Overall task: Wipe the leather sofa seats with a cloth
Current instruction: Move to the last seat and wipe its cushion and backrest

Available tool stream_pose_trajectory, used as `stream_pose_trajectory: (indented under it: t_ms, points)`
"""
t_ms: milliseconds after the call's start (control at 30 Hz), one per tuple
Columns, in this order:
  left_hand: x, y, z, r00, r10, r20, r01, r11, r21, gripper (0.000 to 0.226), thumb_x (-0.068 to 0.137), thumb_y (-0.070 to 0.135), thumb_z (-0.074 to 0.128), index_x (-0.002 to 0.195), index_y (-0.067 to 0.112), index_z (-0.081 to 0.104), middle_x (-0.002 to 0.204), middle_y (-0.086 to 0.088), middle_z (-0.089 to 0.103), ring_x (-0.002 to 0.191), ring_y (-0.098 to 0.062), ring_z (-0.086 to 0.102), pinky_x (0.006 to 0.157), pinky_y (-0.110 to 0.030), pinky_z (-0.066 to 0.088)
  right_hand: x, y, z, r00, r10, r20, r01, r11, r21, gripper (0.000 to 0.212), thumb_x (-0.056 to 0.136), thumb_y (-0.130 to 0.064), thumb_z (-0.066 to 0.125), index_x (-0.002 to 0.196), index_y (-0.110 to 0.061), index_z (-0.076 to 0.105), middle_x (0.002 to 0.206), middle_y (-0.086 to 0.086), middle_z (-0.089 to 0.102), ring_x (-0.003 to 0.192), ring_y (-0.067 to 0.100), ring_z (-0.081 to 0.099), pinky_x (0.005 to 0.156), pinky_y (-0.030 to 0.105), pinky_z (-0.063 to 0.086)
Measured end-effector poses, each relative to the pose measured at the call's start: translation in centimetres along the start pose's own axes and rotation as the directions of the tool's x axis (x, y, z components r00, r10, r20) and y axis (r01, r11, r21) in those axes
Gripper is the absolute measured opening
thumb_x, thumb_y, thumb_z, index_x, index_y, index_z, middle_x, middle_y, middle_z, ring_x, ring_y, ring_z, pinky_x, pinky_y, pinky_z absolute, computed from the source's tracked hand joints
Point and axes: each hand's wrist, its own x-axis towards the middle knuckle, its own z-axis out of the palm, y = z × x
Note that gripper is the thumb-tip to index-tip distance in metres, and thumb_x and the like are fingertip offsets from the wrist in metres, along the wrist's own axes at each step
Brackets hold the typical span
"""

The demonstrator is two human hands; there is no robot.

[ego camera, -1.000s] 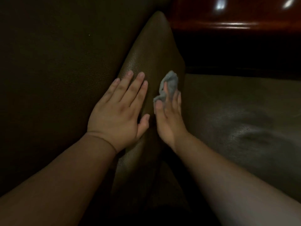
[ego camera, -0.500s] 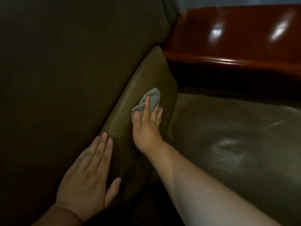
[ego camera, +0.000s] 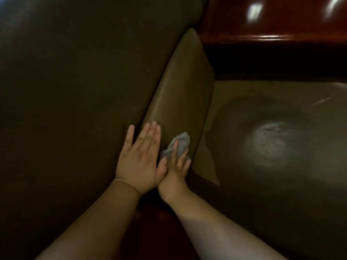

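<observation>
Leather cushion (ego camera: 180, 94) stands on edge between the sofa back (ego camera: 78, 87) and the seat (ego camera: 272, 147), its long axis running from near me up toward the wooden arm (ego camera: 272, 23). My left hand (ego camera: 138, 158) lies flat at its near left edge, fingers straight. My right hand (ego camera: 174, 171) presses a grey cloth (ego camera: 181, 144) against the cushion's near end, fingers mostly straight; the cloth looks bunched, though the light is dim.

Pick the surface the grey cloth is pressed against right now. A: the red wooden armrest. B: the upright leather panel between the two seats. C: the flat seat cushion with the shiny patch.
B: the right hand presses the grey cloth against the upright leather panel, with the left hand flat beside it.
</observation>
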Motion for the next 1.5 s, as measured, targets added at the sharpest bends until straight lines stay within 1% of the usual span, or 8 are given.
stream_pose_trajectory:
  t_ms: [300, 533, 667, 833, 1067, 1233, 1333, 1500]
  points:
    - [-11.8, -1.2, 2.4, 0.998, 0.006, 0.057, -0.016, 0.985, 0.174, 0.079, 0.100, 0.043, 0.034, 0.164, -0.001, 0.018, 0.174, -0.023, 0.009, 0.160, -0.034, 0.014, 0.131, -0.047, -0.002, -1.3, 0.8, -0.8, 0.998, -0.002, 0.064, 0.008, 0.996, -0.089, 0.068, 0.111, -0.050, 0.020, 0.158, -0.036, -0.027, 0.162, 0.006, -0.041, 0.151, 0.038, -0.034, 0.125, 0.054, -0.013]
    - [-11.9, -0.9, 2.8, 1.000, 0.010, -0.012, -0.007, 0.981, 0.196, 0.078, 0.101, 0.043, 0.034, 0.164, -0.002, 0.021, 0.173, -0.025, 0.011, 0.161, -0.035, 0.015, 0.132, -0.047, 0.003, 1.3, 3.0, -2.0, 0.995, 0.096, 0.008, -0.096, 0.995, 0.007, 0.074, 0.105, -0.064, 0.022, 0.153, -0.046, -0.032, 0.169, 0.006, -0.028, 0.158, 0.034, -0.014, 0.127, 0.059, 0.009]
    - [-11.8, -1.1, 3.0, 1.000, 0.026, -0.008, -0.024, 0.980, 0.198, 0.080, 0.102, 0.044, 0.033, 0.165, -0.002, 0.016, 0.173, -0.025, 0.006, 0.162, -0.035, 0.010, 0.132, -0.047, 0.000, -3.3, 1.6, -0.1, 0.975, -0.121, 0.187, 0.150, 0.977, -0.150, 0.081, 0.105, -0.065, 0.026, 0.146, -0.046, -0.042, 0.160, 0.005, -0.046, 0.148, 0.033, -0.039, 0.121, 0.053, -0.014]
    - [-11.8, -1.0, 3.1, 0.999, 0.036, -0.028, -0.030, 0.979, 0.201, 0.080, 0.103, 0.045, 0.033, 0.165, -0.001, 0.013, 0.173, -0.024, 0.005, 0.162, -0.035, 0.010, 0.132, -0.047, 0.000, -0.7, 1.8, -0.4, 0.981, -0.182, 0.062, 0.191, 0.962, -0.194, 0.079, 0.103, -0.067, 0.027, 0.148, -0.051, -0.037, 0.159, -0.003, -0.047, 0.150, 0.035, -0.036, 0.123, 0.056, -0.012]
    - [-11.8, -1.2, 3.0, 0.999, 0.035, -0.022, -0.030, 0.981, 0.190, 0.081, 0.103, 0.047, 0.032, 0.165, -0.002, 0.012, 0.173, -0.025, 0.004, 0.162, -0.035, 0.009, 0.132, -0.047, 0.000, 2.8, 5.1, -3.8, 0.996, 0.064, -0.057, -0.073, 0.983, -0.168, 0.071, 0.111, -0.050, 0.018, 0.161, -0.021, -0.023, 0.168, 0.015, -0.028, 0.159, 0.036, -0.004, 0.128, 0.046, 0.007]
    - [-12.0, -1.3, 3.3, 0.999, 0.047, -0.017, -0.043, 0.978, 0.202, 0.083, 0.102, 0.048, 0.031, 0.165, -0.002, 0.010, 0.173, -0.025, 0.002, 0.162, -0.035, 0.007, 0.132, -0.048, 0.001, -1.2, 4.2, -3.6, 0.994, -0.037, 0.101, 0.061, 0.966, -0.249, 0.068, 0.112, -0.039, 0.030, 0.165, -0.018, -0.007, 0.167, 0.026, 0.018, 0.147, 0.042, 0.037, 0.118, 0.046, 0.034]
    - [-12.1, -1.3, 3.1, 0.999, 0.039, 0.012, -0.041, 0.979, 0.202, 0.084, 0.102, 0.049, 0.030, 0.165, -0.002, 0.009, 0.174, -0.024, 0.001, 0.162, -0.035, 0.006, 0.132, -0.047, -0.001, -5.9, 4.1, -4.6, 0.972, -0.174, 0.159, 0.220, 0.913, -0.343, 0.049, 0.112, -0.037, 0.032, 0.159, -0.025, 0.025, 0.132, 0.011, 0.060, 0.115, 0.027, 0.063, 0.097, 0.038, 0.048]
    - [-12.3, -0.6, 1.7, 0.983, -0.042, 0.179, -0.004, 0.968, 0.250, 0.081, 0.104, 0.050, 0.020, 0.166, 0.002, -0.004, 0.174, -0.020, -0.006, 0.163, -0.032, 0.001, 0.131, -0.047, -0.008, -12.4, 3.7, -6.5, 0.935, -0.352, 0.047, 0.352, 0.901, -0.254, 0.031, 0.111, -0.036, 0.039, 0.141, -0.031, 0.048, 0.121, -0.009, 0.063, 0.107, 0.010, 0.060, 0.091, 0.033, 0.048]
